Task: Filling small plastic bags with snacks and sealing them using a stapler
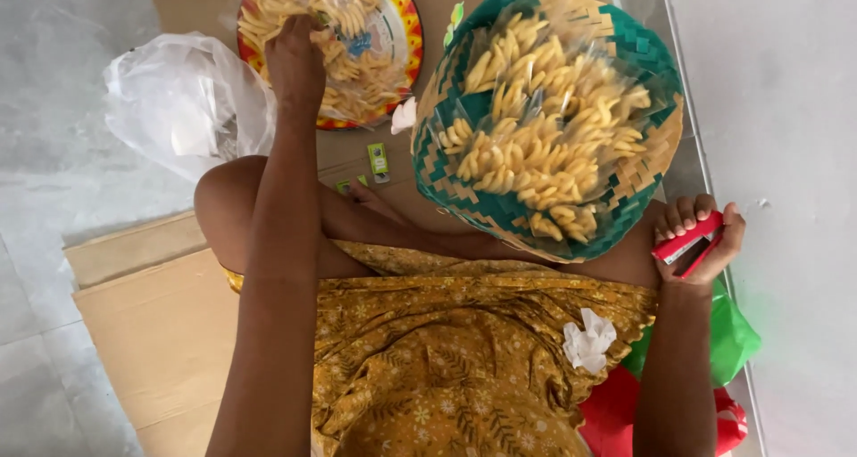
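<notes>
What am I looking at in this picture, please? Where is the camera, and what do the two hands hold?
There is no machine here. A person sits on cardboard on the floor, and the camera is worn on their head, so it looks down over their lap and arms.

The left hand reaches forward into a round plate of pale snack pieces in clear bags. Its fingers are hidden, so I cannot tell if it grips a bag.

The right hand holds a red stapler.

Between them, a green woven basket holds more bagged snacks. A white plastic bag lies to the left, and green and red bags to the right.
</notes>
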